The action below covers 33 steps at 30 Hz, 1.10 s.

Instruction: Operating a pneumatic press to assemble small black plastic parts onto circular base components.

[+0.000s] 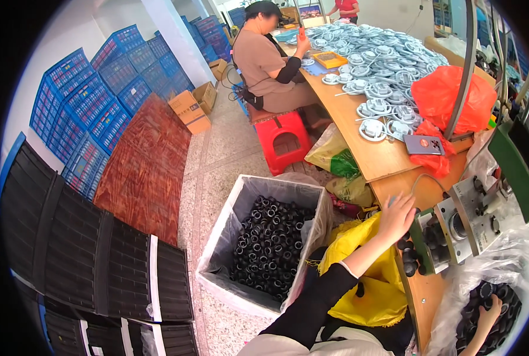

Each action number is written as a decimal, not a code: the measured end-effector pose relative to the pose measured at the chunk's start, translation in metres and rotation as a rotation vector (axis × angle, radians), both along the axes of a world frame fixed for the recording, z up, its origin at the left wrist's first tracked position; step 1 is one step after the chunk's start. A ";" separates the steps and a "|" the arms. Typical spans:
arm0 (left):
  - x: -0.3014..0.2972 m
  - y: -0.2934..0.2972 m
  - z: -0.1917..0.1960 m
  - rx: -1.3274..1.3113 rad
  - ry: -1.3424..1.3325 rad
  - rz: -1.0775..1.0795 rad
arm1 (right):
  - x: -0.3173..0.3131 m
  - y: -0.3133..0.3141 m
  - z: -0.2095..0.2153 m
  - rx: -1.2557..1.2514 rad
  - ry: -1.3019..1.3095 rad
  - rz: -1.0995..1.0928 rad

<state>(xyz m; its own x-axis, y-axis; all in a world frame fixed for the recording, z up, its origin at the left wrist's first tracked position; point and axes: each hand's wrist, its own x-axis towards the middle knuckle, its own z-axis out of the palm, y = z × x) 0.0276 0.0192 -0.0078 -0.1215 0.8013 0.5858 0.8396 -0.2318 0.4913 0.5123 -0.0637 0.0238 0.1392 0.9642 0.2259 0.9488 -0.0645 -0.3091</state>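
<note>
My left hand (397, 217) is over the wooden bench edge, beside a bench machine (463, 222) with a green body and metal plates. Its fingers are stretched out and slightly blurred, and nothing shows in its grasp. Close to that hand, several black round plastic parts (410, 261) sit along the machine's near side. At the lower right my right hand (490, 313) reaches into a clear plastic-lined container (445, 314) of black round parts (504, 341). Its thumb and fingers are closed around one black round part (487, 301).
A white box (217, 252) full of black ring-shaped parts stands on the floor, next to a yellow woven sack (371, 302). Pale coiled-cable devices (389, 65) heap on the bench, near a red bag (454, 98) and a phone (424, 145). Another person (261, 65) sits beyond a red stool (283, 142).
</note>
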 end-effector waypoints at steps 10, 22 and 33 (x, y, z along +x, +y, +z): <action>0.112 -0.013 0.129 0.225 -0.857 -0.457 | -0.042 -0.034 0.047 0.190 0.516 -0.026; -0.010 -0.118 0.029 0.109 -0.909 0.273 | -0.229 -0.043 0.105 0.260 0.958 0.228; -0.140 -0.124 -0.038 0.061 -0.132 0.607 | -0.286 0.030 0.107 0.316 0.734 0.289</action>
<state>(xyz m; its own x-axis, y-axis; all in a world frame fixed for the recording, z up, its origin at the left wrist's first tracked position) -0.1125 -0.1052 -0.0463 -0.6194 0.5324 0.5770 0.7634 0.2368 0.6009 0.2260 -0.0337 0.1307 0.1134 0.8913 0.4391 0.4664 0.3424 -0.8156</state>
